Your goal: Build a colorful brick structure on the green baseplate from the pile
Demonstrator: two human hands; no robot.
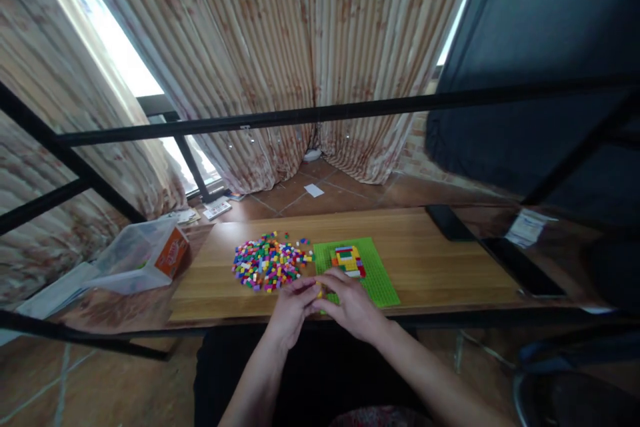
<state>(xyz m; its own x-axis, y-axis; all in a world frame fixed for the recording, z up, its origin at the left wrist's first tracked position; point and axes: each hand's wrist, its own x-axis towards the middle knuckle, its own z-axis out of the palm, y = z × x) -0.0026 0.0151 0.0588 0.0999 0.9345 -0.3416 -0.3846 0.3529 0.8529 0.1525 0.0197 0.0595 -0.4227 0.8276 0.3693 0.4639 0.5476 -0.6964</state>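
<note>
My left hand [293,307] and my right hand [350,300] meet over the front left corner of a green baseplate [383,283]. Between their fingertips shows a small yellow brick [319,289], pinched from both sides; the fingers partly cover it. On the baseplate, beyond my right hand, sits a flat block of joined toy bricks [349,260] in yellow, red, white and green. A wide heap of loose, many-coloured toy bricks [270,261] lies left of the baseplate, just beyond my left hand.
The wooden board [425,267] carries a dark phone [450,222] at its back right. A dark tablet-like slab [523,267] lies at the right end. Left of the board stands a clear plastic box [135,260] with an orange label. A black metal bar [300,120] crosses behind.
</note>
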